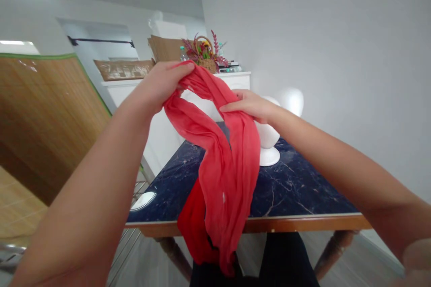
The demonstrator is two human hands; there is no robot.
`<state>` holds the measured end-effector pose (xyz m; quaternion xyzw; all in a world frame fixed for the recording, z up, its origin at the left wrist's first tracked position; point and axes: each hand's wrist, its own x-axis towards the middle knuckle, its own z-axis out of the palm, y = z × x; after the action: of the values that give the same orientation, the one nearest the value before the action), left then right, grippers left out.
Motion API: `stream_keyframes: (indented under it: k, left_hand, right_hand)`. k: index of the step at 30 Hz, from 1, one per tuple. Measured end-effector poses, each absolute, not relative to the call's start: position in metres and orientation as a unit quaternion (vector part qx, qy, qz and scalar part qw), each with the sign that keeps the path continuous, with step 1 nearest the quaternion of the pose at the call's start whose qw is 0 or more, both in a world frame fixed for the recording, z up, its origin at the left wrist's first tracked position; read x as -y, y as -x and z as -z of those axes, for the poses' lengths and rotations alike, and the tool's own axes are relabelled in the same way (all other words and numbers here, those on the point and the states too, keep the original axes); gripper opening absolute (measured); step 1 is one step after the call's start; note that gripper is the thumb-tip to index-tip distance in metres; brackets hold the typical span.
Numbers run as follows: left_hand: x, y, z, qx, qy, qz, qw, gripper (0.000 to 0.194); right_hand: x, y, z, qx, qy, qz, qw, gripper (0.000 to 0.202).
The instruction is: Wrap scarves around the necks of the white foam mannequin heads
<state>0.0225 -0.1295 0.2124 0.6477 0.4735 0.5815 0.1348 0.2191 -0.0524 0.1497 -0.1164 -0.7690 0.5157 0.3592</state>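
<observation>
A coral-red scarf (pixel 215 157) hangs in a long loop above the front of the table. My left hand (pixel 168 80) is closed round its upper bend, thumb on top. Further right, my right hand (pixel 247 105) pinches the other side of the loop. The two strands meet lower down and drop past the table's front edge towards my lap. A darker red piece of cloth (pixel 193 219) shows behind them; I cannot tell whether it is part of the scarf. Behind my right hand stands a white mannequin head (pixel 268 136), partly hidden by that hand.
The dark blue marble-patterned table (pixel 289 188) has a wooden edge. A white cabinet (pixel 161 139) beyond it bears a flower basket (pixel 206 63), a bottle and cardboard. A rolled bamboo mat (pixel 50 112) stands at left, a grey wall (pixel 336 54) at right.
</observation>
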Motion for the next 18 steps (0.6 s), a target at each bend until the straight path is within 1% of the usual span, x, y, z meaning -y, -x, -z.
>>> stream_keyframes:
  k: [1, 2, 3, 6, 8, 11, 14, 17, 18]
  left_hand:
    - [0.127, -0.02, -0.213, -0.479, -0.631, -0.596, 0.127, 0.028]
    - [0.126, -0.018, -0.214, -0.483, -0.618, -0.604, 0.141, 0.031]
    - [0.124, -0.017, -0.215, -0.48, -0.611, -0.604, 0.181, 0.033]
    - [0.125, -0.022, -0.22, -0.411, -0.621, -0.559, 0.365, 0.041]
    - [0.129, -0.027, -0.222, -0.346, -0.64, -0.527, 0.439, 0.046]
    - [0.133, -0.031, -0.221, -0.289, -0.653, -0.51, 0.48, 0.049]
    - [0.129, -0.03, -0.214, -0.298, -0.643, -0.49, 0.507, 0.04]
    - [0.122, -0.028, -0.205, -0.335, -0.624, -0.529, 0.468, 0.014]
    - [0.121, -0.027, -0.204, -0.341, -0.619, -0.545, 0.452, 0.012]
  right_hand:
    - [0.047, -0.22, -0.156, 0.781, 0.133, -0.482, 0.375, 0.022]
    - [0.043, -0.22, -0.163, 0.792, 0.147, -0.443, 0.394, 0.021]
    - [0.04, -0.218, -0.169, 0.799, 0.157, -0.403, 0.418, 0.019]
    - [0.036, -0.207, -0.181, 0.806, 0.149, -0.3, 0.488, 0.012]
    - [0.037, -0.199, -0.185, 0.801, 0.122, -0.272, 0.519, 0.009]
    - [0.038, -0.187, -0.191, 0.771, 0.098, -0.285, 0.561, 0.01]
    - [0.035, -0.18, -0.202, 0.764, 0.08, -0.255, 0.588, 0.012]
    - [0.031, -0.174, -0.218, 0.783, 0.078, -0.225, 0.575, 0.015]
    - [0.031, -0.173, -0.221, 0.782, 0.095, -0.242, 0.566, 0.015]
